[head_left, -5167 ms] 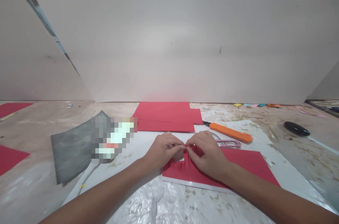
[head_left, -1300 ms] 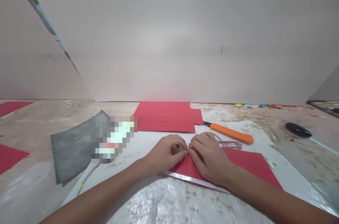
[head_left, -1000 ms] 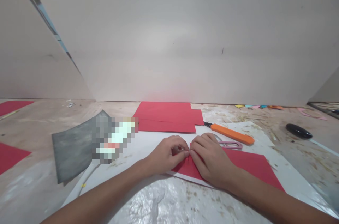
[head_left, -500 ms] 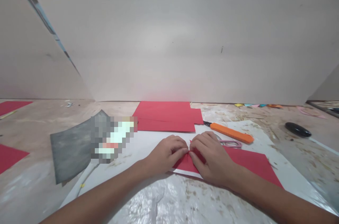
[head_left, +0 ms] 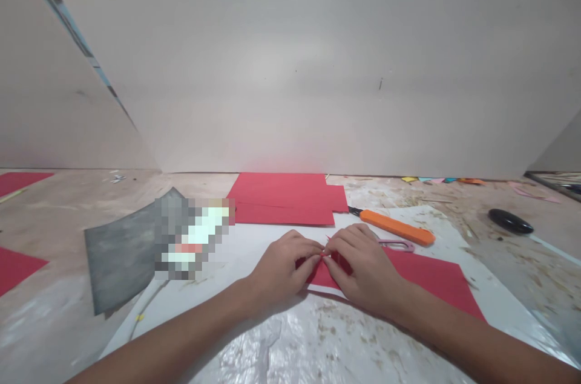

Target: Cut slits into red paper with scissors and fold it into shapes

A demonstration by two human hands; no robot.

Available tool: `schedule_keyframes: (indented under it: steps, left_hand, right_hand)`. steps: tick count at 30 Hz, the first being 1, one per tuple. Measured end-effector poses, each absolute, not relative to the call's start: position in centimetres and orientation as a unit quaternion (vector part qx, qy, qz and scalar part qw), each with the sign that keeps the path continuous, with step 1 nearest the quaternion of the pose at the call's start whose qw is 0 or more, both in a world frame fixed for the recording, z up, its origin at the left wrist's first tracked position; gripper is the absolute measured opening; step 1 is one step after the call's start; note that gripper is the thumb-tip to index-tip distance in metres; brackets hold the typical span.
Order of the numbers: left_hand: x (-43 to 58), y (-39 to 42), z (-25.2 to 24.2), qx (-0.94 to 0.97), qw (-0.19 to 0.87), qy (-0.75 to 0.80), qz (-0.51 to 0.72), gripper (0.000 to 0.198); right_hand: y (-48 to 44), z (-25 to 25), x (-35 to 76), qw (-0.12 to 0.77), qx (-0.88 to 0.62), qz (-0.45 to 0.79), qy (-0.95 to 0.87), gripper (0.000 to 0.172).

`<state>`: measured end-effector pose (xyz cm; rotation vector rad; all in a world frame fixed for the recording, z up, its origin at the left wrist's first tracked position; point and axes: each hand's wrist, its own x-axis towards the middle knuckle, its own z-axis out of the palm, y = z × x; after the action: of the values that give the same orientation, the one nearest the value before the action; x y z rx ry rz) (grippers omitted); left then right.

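Observation:
A red sheet of paper [head_left: 433, 278] with a white strip along its near edge lies in front of me. My left hand [head_left: 290, 263] pinches it at its left end, thumb against the fingers. Right beside, my right hand [head_left: 358, 263] pinches the same red paper, and the fingertips of both hands almost meet. The bit between the fingertips is small and mostly covered by them. Just behind my right hand lies a pink-handled tool [head_left: 397, 245], partly hidden. An orange utility knife [head_left: 397, 228] rests beyond it.
Red sheets [head_left: 281, 198] lie at the back against a white upright board [head_left: 295, 69]. On the left are a grey sheet [head_left: 120, 251] and a pixelated bright object [head_left: 200, 239]. A black oval object [head_left: 511, 222] sits at the right. White paper [head_left: 227, 257] spreads beneath the work.
The fingertips have shifted slightly along the red paper, and my left hand has moved a little right. Both hands still pinch the paper.

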<state>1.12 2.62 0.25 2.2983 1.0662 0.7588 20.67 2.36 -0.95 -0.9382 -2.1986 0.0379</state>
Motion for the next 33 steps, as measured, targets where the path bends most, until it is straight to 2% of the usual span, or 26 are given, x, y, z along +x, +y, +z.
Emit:
schedule_keyframes:
  steps: [13,22,33]
  left_hand:
    - [1.29,2.63,-0.31,0.797,0.242,0.447,0.326,0.01]
    - [0.95,2.8,0.11,0.792,0.289,0.426,0.328,0.014]
    - [0.9,2.99,-0.15,0.796,0.288,0.405,0.345,0.015]
  right_hand:
    - [2.27,-0.72,20.4,0.364,-0.362,0.051,-0.856,0.013]
    - [1.67,-0.67,20.15,0.333,-0.382,0.07,-0.859,0.012]
    - [1.63,-0.96,20.09,0.336,-0.393,0.083,-0.852,0.013]
